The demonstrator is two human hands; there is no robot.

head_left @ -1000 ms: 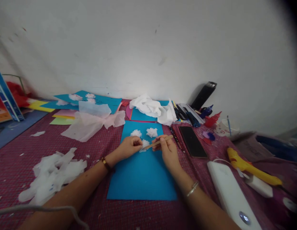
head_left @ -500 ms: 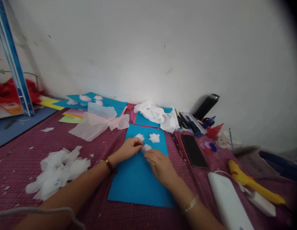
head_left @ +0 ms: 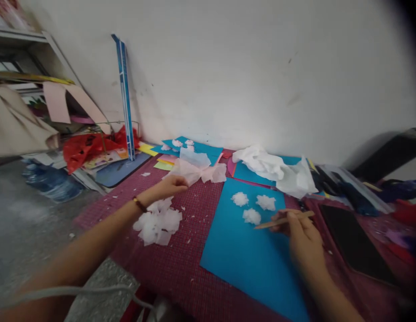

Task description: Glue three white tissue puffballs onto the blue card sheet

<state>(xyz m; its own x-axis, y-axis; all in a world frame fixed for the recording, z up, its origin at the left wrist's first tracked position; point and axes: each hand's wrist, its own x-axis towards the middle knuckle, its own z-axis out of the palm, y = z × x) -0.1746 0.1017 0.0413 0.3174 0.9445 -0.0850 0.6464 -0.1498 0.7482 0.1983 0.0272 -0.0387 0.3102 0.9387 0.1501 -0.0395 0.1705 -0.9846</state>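
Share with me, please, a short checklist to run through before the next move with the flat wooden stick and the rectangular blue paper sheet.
1. Flat wooden stick secured in the right hand: ok, the fingers grip it.
2. Three fluffy white paper tufts on the rectangular blue paper sheet: ok, near its far end.
3. Sheet steadied by the left hand: not ok, that hand is off to its left.
4. Left hand free of scraps: cannot tell, its fingers are curled.
5. Stick tip touching the nearest tuft: cannot tell, they look very close.
6. Flat black rectangular phone apart from the sheet: ok, it lies to the right.
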